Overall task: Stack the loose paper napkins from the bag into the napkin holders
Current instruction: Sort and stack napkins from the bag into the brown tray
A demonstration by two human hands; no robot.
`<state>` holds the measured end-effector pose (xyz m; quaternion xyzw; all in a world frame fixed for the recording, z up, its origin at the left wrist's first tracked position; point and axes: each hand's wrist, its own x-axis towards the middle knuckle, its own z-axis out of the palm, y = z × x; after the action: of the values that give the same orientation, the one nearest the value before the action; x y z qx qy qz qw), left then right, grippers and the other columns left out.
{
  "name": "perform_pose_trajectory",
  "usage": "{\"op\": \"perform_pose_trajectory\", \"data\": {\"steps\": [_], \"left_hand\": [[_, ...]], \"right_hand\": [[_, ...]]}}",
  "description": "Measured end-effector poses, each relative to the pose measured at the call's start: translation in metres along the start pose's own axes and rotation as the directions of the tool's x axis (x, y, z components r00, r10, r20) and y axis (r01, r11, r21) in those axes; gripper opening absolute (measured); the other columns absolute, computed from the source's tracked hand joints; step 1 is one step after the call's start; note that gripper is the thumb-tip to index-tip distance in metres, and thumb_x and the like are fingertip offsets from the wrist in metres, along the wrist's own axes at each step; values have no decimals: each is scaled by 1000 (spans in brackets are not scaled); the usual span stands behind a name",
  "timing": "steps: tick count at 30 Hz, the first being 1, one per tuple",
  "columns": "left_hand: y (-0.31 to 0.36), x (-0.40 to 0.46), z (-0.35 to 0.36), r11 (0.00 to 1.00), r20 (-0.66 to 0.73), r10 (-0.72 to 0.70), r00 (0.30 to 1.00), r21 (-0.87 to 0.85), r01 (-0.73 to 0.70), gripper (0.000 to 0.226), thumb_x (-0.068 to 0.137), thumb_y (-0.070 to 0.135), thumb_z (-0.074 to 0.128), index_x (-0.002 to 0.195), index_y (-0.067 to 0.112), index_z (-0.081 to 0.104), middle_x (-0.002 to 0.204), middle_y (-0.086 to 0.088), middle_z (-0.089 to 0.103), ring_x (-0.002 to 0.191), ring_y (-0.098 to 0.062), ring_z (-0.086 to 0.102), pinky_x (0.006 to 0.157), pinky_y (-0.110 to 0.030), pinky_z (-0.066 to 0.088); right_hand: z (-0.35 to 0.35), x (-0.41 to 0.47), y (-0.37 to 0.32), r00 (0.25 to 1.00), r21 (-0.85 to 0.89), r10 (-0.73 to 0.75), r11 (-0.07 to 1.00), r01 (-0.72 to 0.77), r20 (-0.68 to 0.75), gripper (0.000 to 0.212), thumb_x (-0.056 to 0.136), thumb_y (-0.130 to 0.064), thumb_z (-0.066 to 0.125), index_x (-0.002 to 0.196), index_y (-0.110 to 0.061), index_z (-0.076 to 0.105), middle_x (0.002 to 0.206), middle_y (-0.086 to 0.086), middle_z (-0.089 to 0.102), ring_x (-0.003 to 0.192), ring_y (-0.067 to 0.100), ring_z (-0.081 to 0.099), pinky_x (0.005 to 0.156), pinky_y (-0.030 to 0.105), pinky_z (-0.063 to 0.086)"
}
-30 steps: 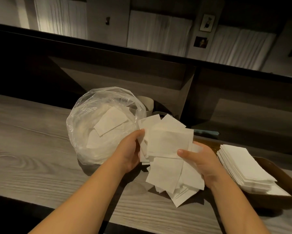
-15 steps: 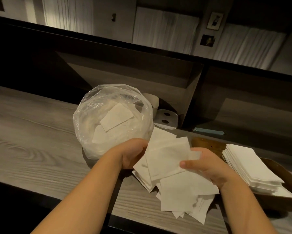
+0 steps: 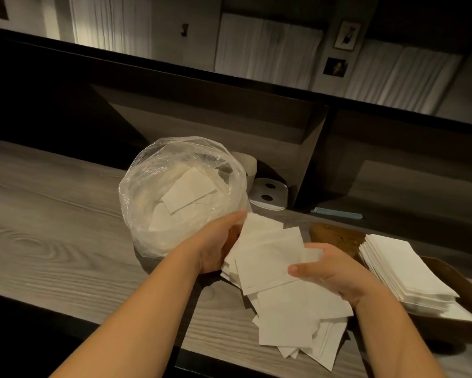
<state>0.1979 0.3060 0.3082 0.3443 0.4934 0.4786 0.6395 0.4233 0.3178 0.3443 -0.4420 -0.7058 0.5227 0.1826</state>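
Both hands gripped one untidy bundle of loose paper napkins [image 3: 270, 257] just above the near part of a grey wood-grain counter [image 3: 52, 241]. On one side the left hand [image 3: 218, 246] curled its fingers round the bundle's left edge, with the thumb lying along the top. On the other side the right hand [image 3: 330, 271] clamped the right edge, its thumb pressed flat on the uppermost napkin and its fingers hidden beneath. Several napkins had slipped askew and hung from the bottom of the bundle, fanning out toward the counter's front edge.

To the right, beside the right wrist, a dark wooden tray-like napkin holder [image 3: 338, 236] sat on the counter, holding a neat stack of napkins [image 3: 403, 271] that lay apart from the held bundle.

Just behind the left hand stood a clear plastic bag [image 3: 158, 203], rounded and open at the top, with more white napkins lying loose inside. Behind the bag, against the back of the counter, sat a white object with two dark oval holes [image 3: 267, 192], and a pale container partly hidden by the bag.

Farther back rose dark wooden partitions, and beyond them pale curtains [image 3: 264, 47] and two small framed pictures [image 3: 346, 35] on a wall.
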Motion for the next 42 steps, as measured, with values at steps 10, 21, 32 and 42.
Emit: {"op": "perform_pose_trajectory", "data": {"steps": [10,21,32,42], "left_hand": [[-1,5,0,925,-116,201,973,350,-149,16,98,25,57,96,10,64,98,-8,69,88,-24,64,80,-35,50],[3,-5,-8,788,23,-65,998,614,38,25,88,14,62,63,9,63,67,-6,61,59,-19,56,65,-29,44],[3,-9,-1,816,165,-210,964,573,79,33,91,39,64,87,6,71,79,-5,73,70,-19,68,63,-25,53],[9,4,2,919,-292,239,926,375,-119,20,100,27,54,87,12,60,85,-9,62,78,-23,59,74,-36,49]], "right_hand": [[-3,-3,1,974,-224,124,971,-79,192,23,87,-14,71,109,-19,70,101,-8,75,97,9,70,84,21,53],[-15,-2,3,970,-55,35,998,-22,242,44,70,-16,83,112,-14,68,107,7,74,101,25,71,80,32,58],[0,9,1,988,-243,53,970,-17,142,23,81,-18,77,102,-14,70,97,1,75,92,16,72,87,33,58],[-11,0,6,986,-7,-52,999,53,156,54,66,-14,84,116,-20,65,110,0,73,105,18,69,91,39,55]]}}
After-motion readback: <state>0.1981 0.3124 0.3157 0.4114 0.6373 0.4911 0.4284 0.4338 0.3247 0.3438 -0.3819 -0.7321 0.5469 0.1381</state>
